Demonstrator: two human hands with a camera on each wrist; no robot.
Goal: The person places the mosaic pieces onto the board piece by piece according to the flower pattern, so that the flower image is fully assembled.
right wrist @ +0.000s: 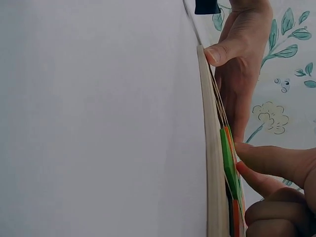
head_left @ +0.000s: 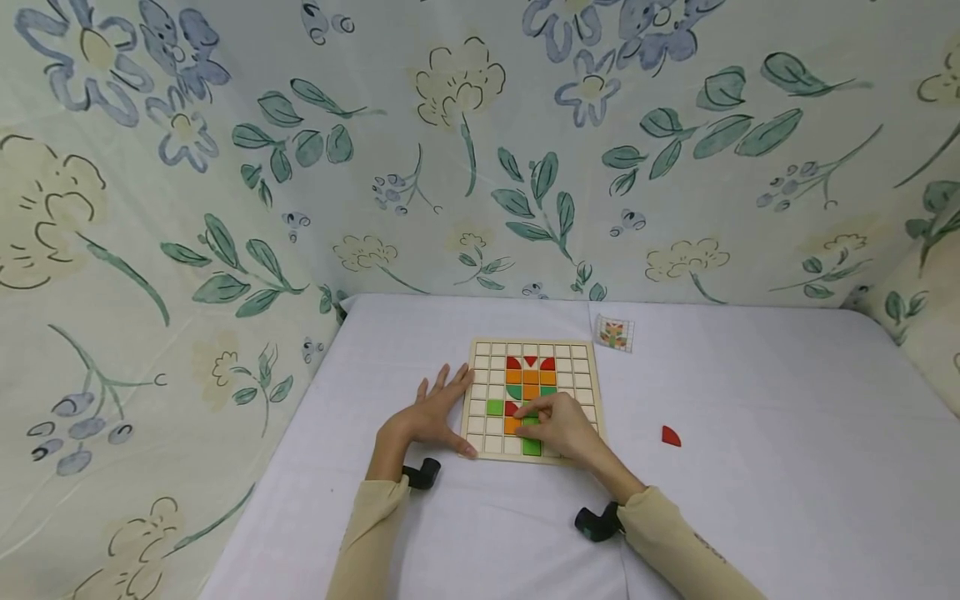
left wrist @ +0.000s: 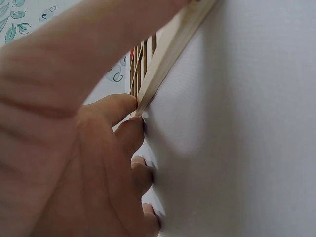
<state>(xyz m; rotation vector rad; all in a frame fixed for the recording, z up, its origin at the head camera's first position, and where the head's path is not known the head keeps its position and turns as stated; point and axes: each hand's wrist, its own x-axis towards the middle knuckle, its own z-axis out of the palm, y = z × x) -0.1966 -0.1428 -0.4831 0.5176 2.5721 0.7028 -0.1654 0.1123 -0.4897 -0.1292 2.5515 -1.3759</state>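
A square wooden grid board (head_left: 480, 442) lies on the table with red, orange and green tiles in its middle cells. My left hand (head_left: 435, 415) steadies the board's left side, thumb at the near corner and fingers spread along the edge; in the left wrist view the fingertips meet the wooden rim (left wrist: 165, 66). The right hand (head_left: 561, 425) reaches over the board from the right, its thumb and index finger pinching at a red quarter-circle tile (head_left: 512, 408). Just below that tile sits an orange tile (head_left: 512, 426), and to its left a light green tile (head_left: 495, 407).
A loose red quarter-circle tile (head_left: 671, 436) lies on the white-covered table (head_left: 750, 400) right of the board. Near the board's far right corner is a small pattern card (head_left: 615, 333). Flowered cloth (head_left: 465, 217) hangs behind the table.
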